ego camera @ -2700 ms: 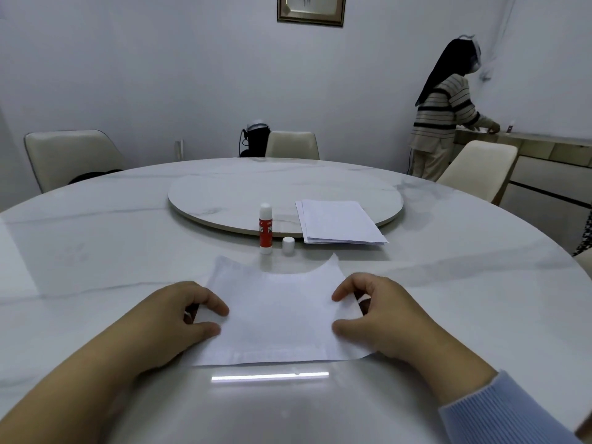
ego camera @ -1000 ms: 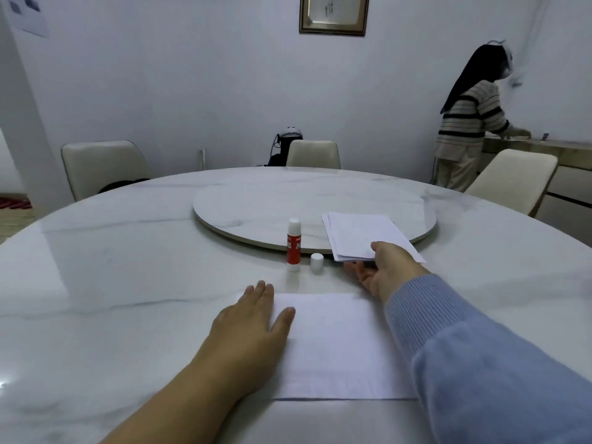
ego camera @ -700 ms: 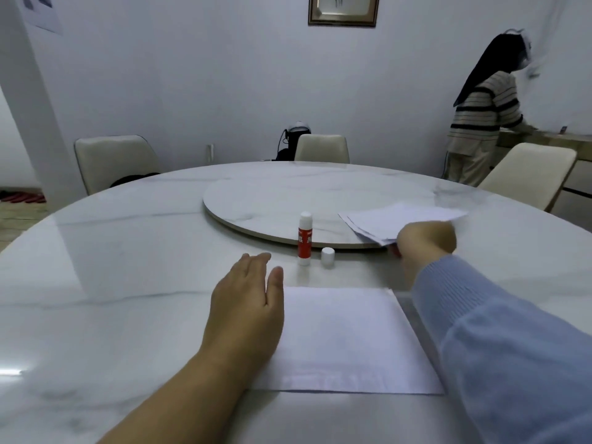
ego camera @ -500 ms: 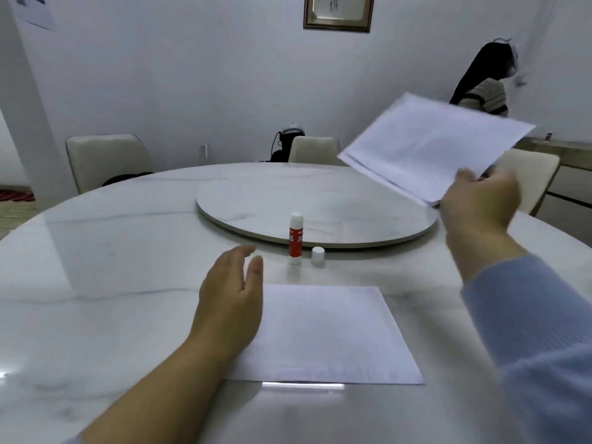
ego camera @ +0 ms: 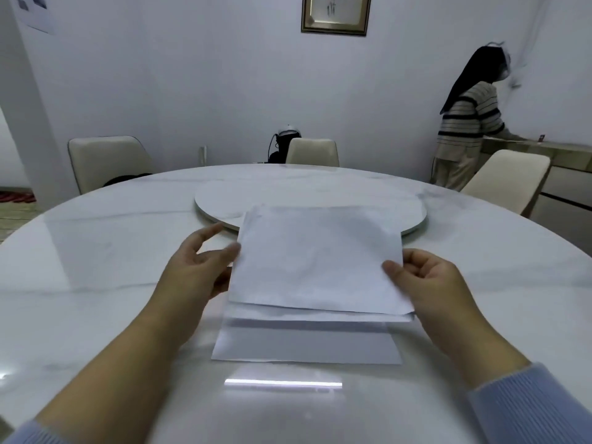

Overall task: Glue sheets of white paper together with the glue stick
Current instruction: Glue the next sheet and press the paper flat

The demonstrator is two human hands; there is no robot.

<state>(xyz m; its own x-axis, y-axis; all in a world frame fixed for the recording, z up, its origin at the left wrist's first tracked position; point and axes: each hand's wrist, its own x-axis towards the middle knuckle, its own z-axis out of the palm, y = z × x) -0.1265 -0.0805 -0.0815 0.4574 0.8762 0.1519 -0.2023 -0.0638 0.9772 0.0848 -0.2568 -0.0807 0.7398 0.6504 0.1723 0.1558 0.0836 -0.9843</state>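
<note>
I hold a stack of white paper sheets (ego camera: 317, 261) in the air in front of me, above the table. My right hand (ego camera: 426, 283) pinches its right edge between thumb and fingers. My left hand (ego camera: 198, 270) holds its left edge, thumb on top and fingers spread behind. Under the stack, a single white sheet (ego camera: 304, 346) lies flat on the marble table (ego camera: 80, 283); only its near part shows. The glue stick and its cap are hidden behind the held sheets.
A round turntable (ego camera: 413, 216) sits at the table's centre, behind the held sheets. Cream chairs (ego camera: 105, 161) stand around the far side. A person in a striped top (ego camera: 467, 123) stands at a counter on the far right.
My right hand picked the stack off the turntable, swung it up and brought it down in front of me over the flat sheet. My left hand left the flat sheet and took the stack's left edge.
</note>
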